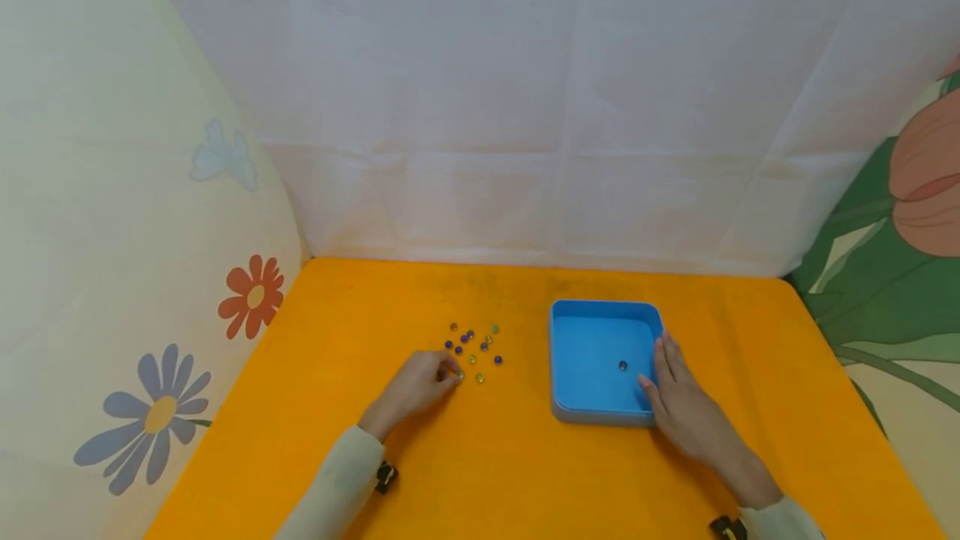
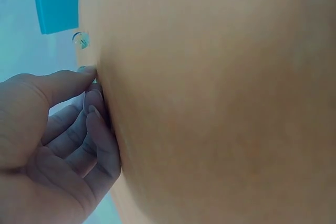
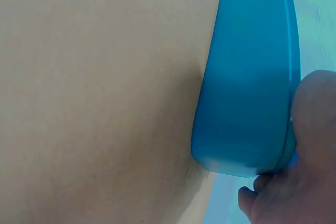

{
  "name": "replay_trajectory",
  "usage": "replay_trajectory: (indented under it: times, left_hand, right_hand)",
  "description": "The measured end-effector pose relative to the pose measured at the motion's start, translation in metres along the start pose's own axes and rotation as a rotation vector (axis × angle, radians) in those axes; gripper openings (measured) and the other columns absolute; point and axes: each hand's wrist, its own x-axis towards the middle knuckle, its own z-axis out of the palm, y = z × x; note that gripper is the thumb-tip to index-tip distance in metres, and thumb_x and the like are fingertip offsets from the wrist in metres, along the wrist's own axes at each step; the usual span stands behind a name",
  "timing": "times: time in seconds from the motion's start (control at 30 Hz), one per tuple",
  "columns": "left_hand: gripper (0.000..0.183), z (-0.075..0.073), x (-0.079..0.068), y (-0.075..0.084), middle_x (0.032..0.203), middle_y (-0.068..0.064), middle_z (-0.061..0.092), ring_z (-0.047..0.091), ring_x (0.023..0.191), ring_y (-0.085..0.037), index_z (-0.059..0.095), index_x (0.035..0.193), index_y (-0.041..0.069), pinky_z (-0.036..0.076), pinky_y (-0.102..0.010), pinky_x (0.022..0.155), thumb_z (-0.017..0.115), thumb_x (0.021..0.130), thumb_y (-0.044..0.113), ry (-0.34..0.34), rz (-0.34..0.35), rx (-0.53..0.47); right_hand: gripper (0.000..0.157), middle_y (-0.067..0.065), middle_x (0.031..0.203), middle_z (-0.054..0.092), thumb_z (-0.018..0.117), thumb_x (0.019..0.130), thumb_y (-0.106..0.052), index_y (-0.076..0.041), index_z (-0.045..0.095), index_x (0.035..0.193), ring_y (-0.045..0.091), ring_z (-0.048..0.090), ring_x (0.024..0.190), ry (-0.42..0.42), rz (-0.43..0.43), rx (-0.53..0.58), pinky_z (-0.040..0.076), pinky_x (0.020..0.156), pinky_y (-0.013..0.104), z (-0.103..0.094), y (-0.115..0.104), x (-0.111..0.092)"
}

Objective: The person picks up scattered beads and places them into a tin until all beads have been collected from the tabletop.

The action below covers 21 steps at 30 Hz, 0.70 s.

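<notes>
On the orange tabletop, my left hand [image 1: 417, 383] is at the near-left edge of a loose group of small glass marbles, some dark blue and some clear yellowish. Its thumb and forefinger pinch a clear greenish marble [image 1: 461, 375], mostly hidden by the fingertips in the left wrist view. Another clear marble [image 2: 81, 40] lies just beyond them. My right hand [image 1: 684, 402] grips the right wall of a shallow blue square box [image 1: 551, 357], thumb over the rim and fingers along the outside. One dark marble [image 1: 622, 366] lies inside the box.
Several marbles, among them a blue one [image 1: 498, 360] and a yellowish one [image 1: 481, 378], lie between my left hand and the box. A white cloth [image 1: 450, 107] hangs behind the orange tabletop [image 1: 495, 473], with flower-printed cloths on both sides.
</notes>
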Motion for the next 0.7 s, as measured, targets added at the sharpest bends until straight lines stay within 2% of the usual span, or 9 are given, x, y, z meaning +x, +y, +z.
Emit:
replay_trajectory:
  times: [0.3, 0.7]
  left_hand:
    - [0.006, 0.0012, -0.0002, -0.0001, 0.095, -0.002, 0.076, 0.064, 0.080, -0.008, 0.078, 0.100, 0.012, 0.056, -0.030, 0.072, 0.074, 0.099, 0.016, 0.008, 0.017, 0.006]
    - [0.004, 0.0029, -0.0015, -0.0035, 0.094, -0.001, 0.076, 0.064, 0.080, -0.007, 0.078, 0.099, 0.012, 0.055, -0.027, 0.070, 0.074, 0.099, 0.015, 0.026, 0.026, -0.012]
  right_hand:
    - [0.078, 0.028, 0.175, -0.002, 0.040, 0.114, -0.040, 0.009, 0.004, 0.165, 0.050, 0.012, 0.161, -0.009, 0.006, 0.008, 0.026, 0.122, 0.068, 0.0011, 0.0013, 0.0013]
    - [0.077, 0.029, 0.175, 0.001, 0.041, 0.114, -0.039, 0.009, 0.007, 0.164, 0.051, 0.016, 0.160, 0.011, -0.004, -0.003, 0.028, 0.121, 0.068, 0.0023, 0.0000, 0.0007]
